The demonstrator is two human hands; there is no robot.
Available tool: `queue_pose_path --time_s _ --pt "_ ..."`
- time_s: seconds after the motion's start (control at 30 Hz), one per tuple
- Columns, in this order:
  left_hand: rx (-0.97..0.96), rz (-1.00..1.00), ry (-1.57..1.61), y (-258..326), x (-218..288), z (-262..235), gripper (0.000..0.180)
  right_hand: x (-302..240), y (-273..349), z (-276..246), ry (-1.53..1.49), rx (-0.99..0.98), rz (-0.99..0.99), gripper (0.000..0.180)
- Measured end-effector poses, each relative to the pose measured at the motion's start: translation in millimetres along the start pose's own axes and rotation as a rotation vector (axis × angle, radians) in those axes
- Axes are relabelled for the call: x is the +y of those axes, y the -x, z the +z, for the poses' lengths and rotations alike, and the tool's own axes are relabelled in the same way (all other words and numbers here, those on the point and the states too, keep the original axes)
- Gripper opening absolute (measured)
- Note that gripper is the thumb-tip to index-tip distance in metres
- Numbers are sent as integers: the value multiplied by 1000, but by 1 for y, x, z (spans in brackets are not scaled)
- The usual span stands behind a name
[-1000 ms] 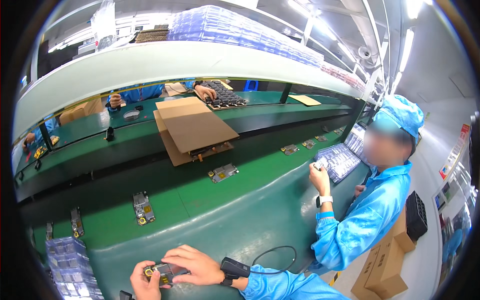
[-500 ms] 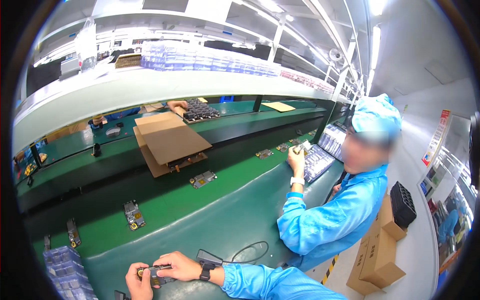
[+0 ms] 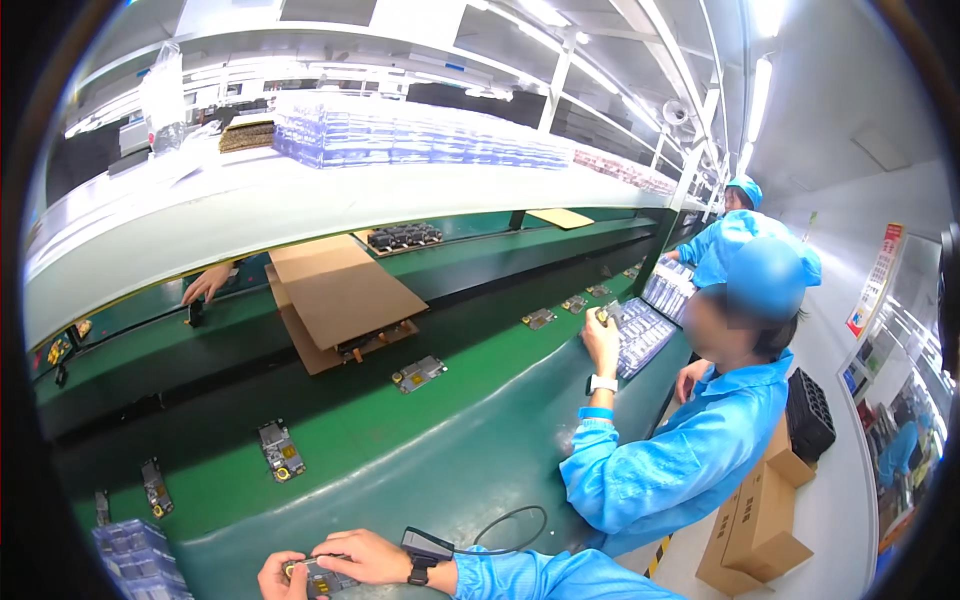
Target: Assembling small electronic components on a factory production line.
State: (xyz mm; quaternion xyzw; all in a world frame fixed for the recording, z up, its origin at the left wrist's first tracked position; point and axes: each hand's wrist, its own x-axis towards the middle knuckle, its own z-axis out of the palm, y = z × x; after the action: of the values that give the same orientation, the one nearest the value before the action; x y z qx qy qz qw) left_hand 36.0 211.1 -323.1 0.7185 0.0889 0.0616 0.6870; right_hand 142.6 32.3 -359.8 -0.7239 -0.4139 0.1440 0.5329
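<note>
A small grey circuit board (image 3: 326, 580) with a yellow round part is held near the lower edge, over the green bench. My left hand (image 3: 280, 576) grips its left end, thumb and fingers closed on it. From the right, my right hand (image 3: 365, 556) is closed over the board's upper side, a black strap round the wrist. Its fingertips are partly hidden. Beside that wrist lies a flat black device (image 3: 428, 543) with a looped cable. Stacked clear plastic trays (image 3: 140, 560) stand left of my hands.
Several circuit boards (image 3: 280, 450) lie along the green strip ahead. Brown cardboard sheets (image 3: 345, 290) rest farther back under a white shelf (image 3: 400, 190). To the right, a co-worker in blue (image 3: 680, 440) holds a board above a plastic tray (image 3: 645, 335). Cartons (image 3: 755, 520) stand on the floor.
My hands and the board sit slightly lower in view. The co-worker's head has tilted down, and another person shows behind. Across the bench, a hand now reaches toward a small black object.
</note>
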Motion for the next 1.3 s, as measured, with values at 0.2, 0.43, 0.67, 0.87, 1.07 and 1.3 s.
queue_pose_path --time_s 0.2,0.43,0.67,0.87,1.07,1.3 --pt "91 -95 8 -6 -21 -15 24 -39 -9 -16 192 227 -320 26" --pt "256 -77 230 -22 -18 -9 56 22 -8 -34 332 84 -249 73" --pt "434 296 -995 -129 -17 43 63 46 12 -145 612 428 157 65" --pt "489 38 -1129 -184 -19 70 85 46 17 -160 582 379 267 63" --pt "561 536 -664 -174 -6 36 76 51 11 -163 648 372 145 64" --pt "89 78 396 -37 10 -25 66 55 -72 -162 594 263 -56 67"
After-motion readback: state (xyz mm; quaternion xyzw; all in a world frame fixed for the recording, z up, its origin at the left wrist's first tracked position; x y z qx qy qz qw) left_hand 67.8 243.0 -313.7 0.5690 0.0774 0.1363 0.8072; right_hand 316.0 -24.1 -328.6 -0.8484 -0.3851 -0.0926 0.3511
